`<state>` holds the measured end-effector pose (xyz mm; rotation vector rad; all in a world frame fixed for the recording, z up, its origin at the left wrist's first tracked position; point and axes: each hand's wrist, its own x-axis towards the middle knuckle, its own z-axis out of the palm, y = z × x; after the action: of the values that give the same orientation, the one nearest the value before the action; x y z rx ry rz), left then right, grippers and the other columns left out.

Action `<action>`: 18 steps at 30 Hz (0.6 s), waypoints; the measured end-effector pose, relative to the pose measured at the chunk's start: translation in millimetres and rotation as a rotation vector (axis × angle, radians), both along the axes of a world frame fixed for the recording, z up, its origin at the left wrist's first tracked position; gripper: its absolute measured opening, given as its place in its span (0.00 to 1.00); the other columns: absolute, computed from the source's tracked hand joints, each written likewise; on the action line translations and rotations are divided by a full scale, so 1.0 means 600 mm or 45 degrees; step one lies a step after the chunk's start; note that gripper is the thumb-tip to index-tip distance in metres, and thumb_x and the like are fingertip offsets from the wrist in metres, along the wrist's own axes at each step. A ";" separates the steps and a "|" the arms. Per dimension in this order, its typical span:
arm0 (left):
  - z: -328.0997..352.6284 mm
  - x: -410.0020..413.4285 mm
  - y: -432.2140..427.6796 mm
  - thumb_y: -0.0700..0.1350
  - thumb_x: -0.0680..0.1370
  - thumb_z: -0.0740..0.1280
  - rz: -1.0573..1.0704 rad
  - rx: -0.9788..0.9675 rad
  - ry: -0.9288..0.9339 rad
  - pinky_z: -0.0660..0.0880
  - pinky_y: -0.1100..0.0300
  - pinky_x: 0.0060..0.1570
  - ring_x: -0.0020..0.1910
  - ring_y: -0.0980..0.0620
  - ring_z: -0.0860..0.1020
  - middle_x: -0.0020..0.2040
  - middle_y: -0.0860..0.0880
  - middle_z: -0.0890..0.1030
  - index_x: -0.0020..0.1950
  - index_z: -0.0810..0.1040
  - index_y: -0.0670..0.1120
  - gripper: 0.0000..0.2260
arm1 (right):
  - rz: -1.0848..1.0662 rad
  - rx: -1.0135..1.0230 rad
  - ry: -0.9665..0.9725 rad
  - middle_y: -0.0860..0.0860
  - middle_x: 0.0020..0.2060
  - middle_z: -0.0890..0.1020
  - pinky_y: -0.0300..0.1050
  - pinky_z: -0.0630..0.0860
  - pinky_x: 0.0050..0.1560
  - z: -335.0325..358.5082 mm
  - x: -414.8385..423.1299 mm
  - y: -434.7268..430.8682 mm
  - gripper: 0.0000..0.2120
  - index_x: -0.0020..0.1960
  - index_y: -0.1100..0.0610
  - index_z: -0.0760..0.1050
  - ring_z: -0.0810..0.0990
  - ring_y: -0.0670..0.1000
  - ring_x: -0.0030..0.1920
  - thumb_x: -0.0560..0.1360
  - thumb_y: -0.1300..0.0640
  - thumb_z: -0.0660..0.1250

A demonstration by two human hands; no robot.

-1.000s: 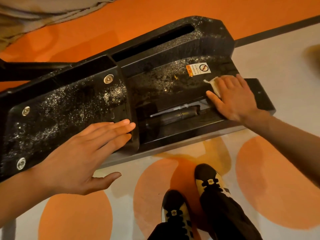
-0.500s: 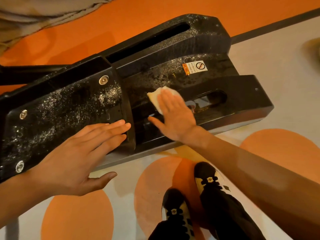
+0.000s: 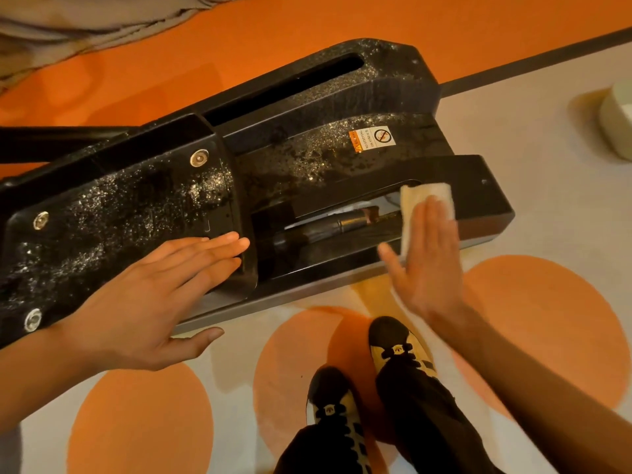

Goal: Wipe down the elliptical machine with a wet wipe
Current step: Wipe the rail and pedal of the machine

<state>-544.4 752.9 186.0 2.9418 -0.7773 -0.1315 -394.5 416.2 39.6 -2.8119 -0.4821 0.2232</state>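
From the head camera, looking down: the black base of the elliptical machine point(image 3: 307, 159) lies slantwise across the floor point(image 3: 533, 124), its top speckled with shining wet drops. The left hand point(image 3: 143, 302) rests flat on the near left part of the base, fingers straight and close together, thumb spread out over the lower edge; it grasps nothing. The right hand point(image 3: 427, 268), a little blurred, lies flat with its fingers stretched out and relaxed, pressing the wet wipe point(image 3: 427, 196) against the near rail at the right end of the base. The wipe is a folded white piece, partly under the fingertips, and its top edge reaches the end of a long slot. Inside that slot a metal tube point(image 3: 352, 220) shows. A white and orange warning sticker point(image 3: 374, 139) sits on the base above the wipe. Round bolts point(image 3: 199, 158) dot the left cover. Below, two black and cream shoes point(image 3: 400, 350) stand on grey floor with large orange circles. A pale object point(image 3: 617, 121) is cut off at the right edge.
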 end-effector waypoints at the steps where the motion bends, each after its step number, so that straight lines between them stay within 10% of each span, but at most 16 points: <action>1: 0.000 0.000 0.000 0.62 0.82 0.59 0.002 0.004 0.002 0.68 0.39 0.72 0.80 0.43 0.65 0.81 0.42 0.65 0.77 0.65 0.41 0.31 | 0.107 -0.056 -0.035 0.59 0.83 0.43 0.60 0.44 0.82 -0.004 -0.027 0.020 0.44 0.83 0.60 0.42 0.40 0.58 0.83 0.80 0.29 0.35; 9: 0.004 0.002 -0.002 0.63 0.84 0.56 -0.004 0.017 0.021 0.60 0.47 0.78 0.82 0.45 0.61 0.81 0.42 0.65 0.77 0.67 0.40 0.32 | 0.805 -0.071 -0.223 0.57 0.83 0.54 0.58 0.47 0.82 -0.053 -0.080 0.142 0.41 0.84 0.57 0.52 0.47 0.56 0.83 0.82 0.30 0.46; 18: 0.002 0.000 -0.002 0.63 0.84 0.55 -0.002 -0.011 0.000 0.66 0.41 0.74 0.81 0.44 0.63 0.81 0.42 0.65 0.77 0.66 0.41 0.31 | 0.002 0.064 -0.251 0.59 0.83 0.52 0.66 0.47 0.80 -0.069 0.048 -0.076 0.35 0.83 0.59 0.50 0.46 0.57 0.83 0.84 0.37 0.44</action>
<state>-544.2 751.7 187.3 2.9331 -0.7787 -0.1282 -365.4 370.3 -2.0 -2.7977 -0.5244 -0.0665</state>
